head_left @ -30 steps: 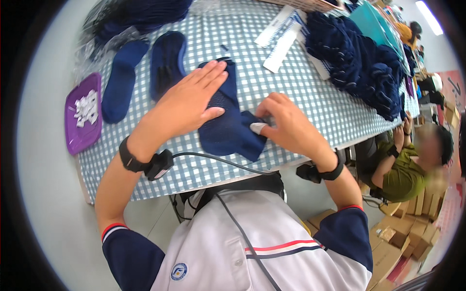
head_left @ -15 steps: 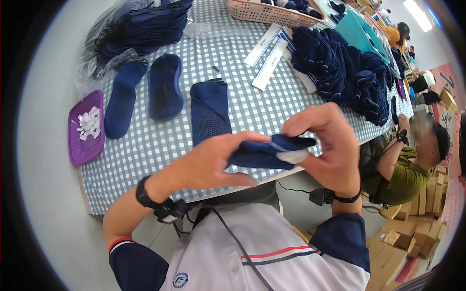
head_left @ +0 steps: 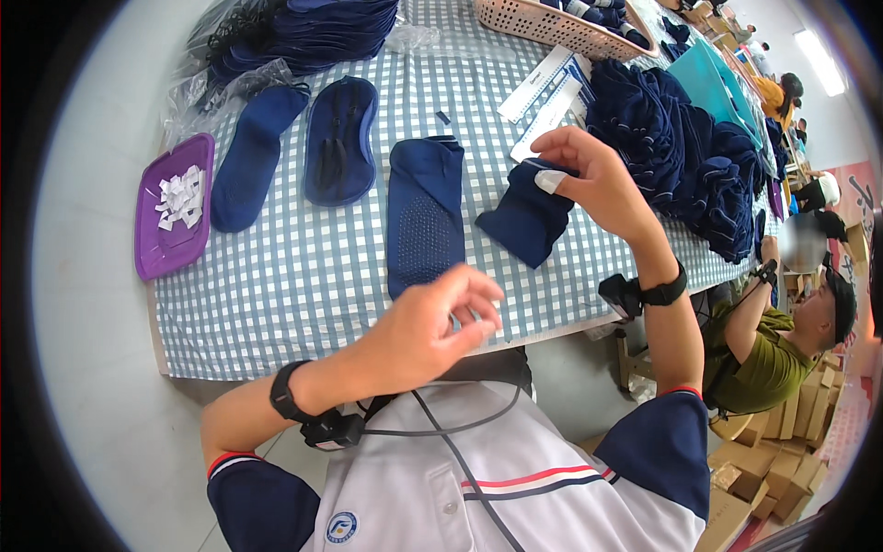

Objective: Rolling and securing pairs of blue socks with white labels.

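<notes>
A person, seen from their own head camera, works at a table with a blue-and-white checked cloth. The right hand pinches a folded navy cloth piece by its upper edge, between fingers and a thumb that wears a white covering. The piece hangs down to the left of that hand, between a flat navy sock with a dotted patch and a large heap of navy socks; whether it touches the cloth cannot be told.

The left hand is just below the dotted sock's near end, its fingers loosely curled, the thumb apart from them, with nothing visible in its grasp.

The step in hand appears to be shifting the folded piece aside with the right hand alone. The next move seems to call for loosening that pinch over a chosen spot without unfolding the cloth, while the left hand is free for the dotted sock.

Half a second earlier, both hands hold the piece near the table's front edge. Now the left hand is clear of it, and the piece is farther out over the table.
</notes>
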Action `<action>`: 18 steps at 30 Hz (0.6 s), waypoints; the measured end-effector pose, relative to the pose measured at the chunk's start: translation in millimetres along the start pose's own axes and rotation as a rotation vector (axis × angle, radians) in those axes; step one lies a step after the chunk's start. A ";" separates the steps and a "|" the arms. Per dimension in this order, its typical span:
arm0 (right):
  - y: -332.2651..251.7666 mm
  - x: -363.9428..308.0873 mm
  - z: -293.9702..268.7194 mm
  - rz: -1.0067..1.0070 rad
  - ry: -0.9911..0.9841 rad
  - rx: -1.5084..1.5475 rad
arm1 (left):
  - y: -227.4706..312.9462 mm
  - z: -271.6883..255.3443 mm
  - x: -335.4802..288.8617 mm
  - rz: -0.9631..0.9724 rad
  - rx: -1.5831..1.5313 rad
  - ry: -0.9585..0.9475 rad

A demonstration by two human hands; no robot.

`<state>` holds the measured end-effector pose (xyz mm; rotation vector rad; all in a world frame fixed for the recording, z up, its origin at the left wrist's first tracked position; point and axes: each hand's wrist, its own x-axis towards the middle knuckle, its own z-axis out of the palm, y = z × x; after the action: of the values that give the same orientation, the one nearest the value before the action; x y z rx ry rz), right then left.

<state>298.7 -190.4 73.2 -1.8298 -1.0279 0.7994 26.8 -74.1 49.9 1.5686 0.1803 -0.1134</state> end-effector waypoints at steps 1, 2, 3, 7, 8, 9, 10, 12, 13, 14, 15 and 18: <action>-5.2 -2.2 0.7 0.001 -0.007 0.000 | 5.2 -5.2 4.2 0.052 0.015 0.075; -13.3 -9.1 0.5 -0.050 0.012 0.025 | 12.0 -10.7 8.3 0.096 0.044 0.133; -22.6 -14.4 2.0 -0.104 0.024 0.053 | 15.9 -17.7 13.4 0.137 0.073 0.197; -67.3 -41.6 9.6 -0.269 -0.005 0.168 | 16.5 -35.5 49.9 0.475 0.400 0.403; -69.0 -46.4 7.7 -0.332 -0.013 0.216 | 15.8 -37.0 56.5 0.486 0.418 0.281; -70.1 -47.9 6.2 -0.396 -0.003 0.228 | 17.7 -36.1 60.1 0.495 0.435 0.158; -75.8 -48.4 3.8 -0.421 -0.001 0.251 | 21.9 -33.1 61.0 0.372 0.324 0.037; -76.6 -41.1 -3.3 -0.480 0.050 0.232 | 11.7 -21.9 59.4 0.258 0.270 -0.037; -72.1 -30.9 -7.9 -0.499 0.080 0.201 | 6.7 -15.6 55.6 0.147 0.218 -0.103; -66.5 -26.0 -13.7 -0.425 0.106 0.191 | 5.5 -6.7 50.8 -0.021 0.258 -0.121; -56.1 -16.7 -16.7 -0.360 0.119 0.191 | 0.8 0.7 43.1 -0.027 0.258 -0.120; 6.4 16.6 -15.8 -0.243 0.062 -0.174 | -28.7 18.4 24.5 -0.107 -0.283 -0.110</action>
<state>321.4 -183.4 72.2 -1.8160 -1.2835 0.5185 46.3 -91.4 17.1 1.2676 0.1853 -0.2467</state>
